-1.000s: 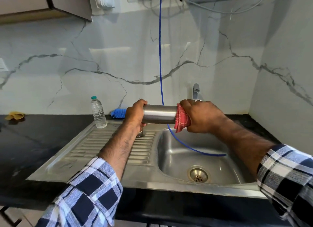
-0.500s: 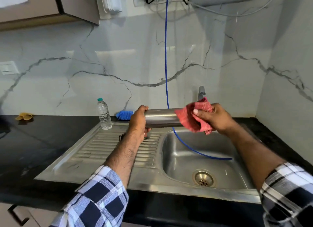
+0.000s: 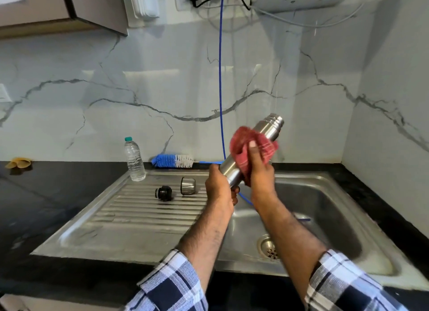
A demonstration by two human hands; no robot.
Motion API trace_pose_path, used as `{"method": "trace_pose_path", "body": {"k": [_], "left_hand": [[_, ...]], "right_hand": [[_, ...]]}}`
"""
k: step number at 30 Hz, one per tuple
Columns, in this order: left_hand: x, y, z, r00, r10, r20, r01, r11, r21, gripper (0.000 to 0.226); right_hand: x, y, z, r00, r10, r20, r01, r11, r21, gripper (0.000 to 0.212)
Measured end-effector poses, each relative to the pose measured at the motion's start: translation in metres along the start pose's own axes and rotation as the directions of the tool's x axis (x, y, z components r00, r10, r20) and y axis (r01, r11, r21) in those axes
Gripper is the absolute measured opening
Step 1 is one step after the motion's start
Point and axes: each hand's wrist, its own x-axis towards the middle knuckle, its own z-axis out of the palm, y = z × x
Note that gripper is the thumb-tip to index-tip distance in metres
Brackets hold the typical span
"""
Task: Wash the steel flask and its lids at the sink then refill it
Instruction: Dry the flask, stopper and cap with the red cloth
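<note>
While the left hand [image 3: 219,183] grips the base of the tilted cylindrical steel flask [image 3: 253,148] above the sink [image 3: 336,206], the right hand [image 3: 257,169] presses a red cloth [image 3: 246,143] around it: drying step. Likely next: lids on drainboard, black stopper [image 3: 164,193], steel cap [image 3: 188,185].

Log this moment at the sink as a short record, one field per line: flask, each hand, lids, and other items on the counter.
flask: steel flask, tilted, open mouth pointing up and right, held above the sink
left hand: left hand grips the flask's lower end
right hand: right hand presses a red cloth around the flask's body
lids: black stopper and steel cup lid lie apart on the ribbed drainboard
other: plastic water bottle upright; blue bottle brush at the wall
</note>
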Motion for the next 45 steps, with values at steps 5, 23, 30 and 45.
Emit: {"method": "trace_pose_path", "body": {"k": [5, 23, 30, 45], "left_hand": [[-0.007, -0.002, -0.001, 0.986, -0.081, 0.144, 0.073, 0.996, 0.057, 0.053], [0.013, 0.096, -0.027, 0.523, 0.656, 0.545, -0.655, -0.099, 0.749, 0.073], [0.016, 0.082, -0.025, 0.689, 0.584, 0.429, -0.519, -0.016, 0.855, 0.055], [0.032, 0.093, -0.057, 0.843, 0.532, 0.081, -0.414, 0.545, 0.729, 0.037]], "right_hand": [[0.019, -0.013, -0.015, 0.993, -0.029, 0.115, 0.01, 0.985, 0.17, 0.05], [0.021, -0.034, -0.022, 0.869, 0.013, 0.494, 0.454, 0.374, -0.809, 0.072], [0.009, -0.038, -0.011, 0.818, 0.019, 0.575, 0.573, 0.045, -0.818, 0.07], [0.037, -0.054, -0.059, 0.676, 0.508, 0.534, 0.31, 0.462, -0.831, 0.049]]}}
